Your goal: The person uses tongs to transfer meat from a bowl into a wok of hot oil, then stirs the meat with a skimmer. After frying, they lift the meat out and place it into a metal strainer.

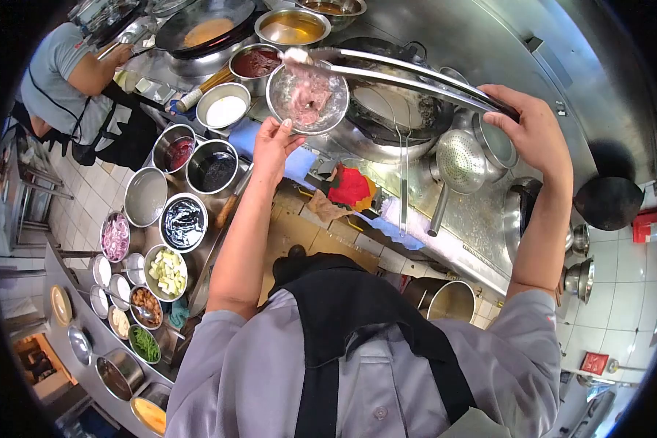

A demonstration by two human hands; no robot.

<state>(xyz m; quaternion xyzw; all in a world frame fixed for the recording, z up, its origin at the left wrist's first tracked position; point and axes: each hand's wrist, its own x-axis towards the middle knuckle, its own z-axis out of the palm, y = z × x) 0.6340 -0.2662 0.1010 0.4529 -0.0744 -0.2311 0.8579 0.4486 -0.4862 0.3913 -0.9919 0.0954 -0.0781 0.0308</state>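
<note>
My left hand [276, 148] grips the rim of a metal bowl [337, 109], its thumb over the near edge. Pinkish raw meat slices [309, 101] with a whitish coating lie in the bowl. My right hand [525, 125] is closed round the handle end of long metal tongs [416, 87]. The tongs reach left across to the bowl's far rim. A pale, blurred lump [296, 56] sits at their tips; whether they pinch it cannot be made out. Just right of the bowl is a dark wok [439, 120] with cloudy liquid, partly behind the tongs.
A perforated strainer [460, 159] and a wire skimmer [404, 175] lie right of the wok. Pots of sauce, including a dark one [184, 223], and chopped vegetables [167, 273] stand at left. Another person [69, 80] works at a second wok [204, 33]. A red cloth [350, 186] hangs at the counter edge.
</note>
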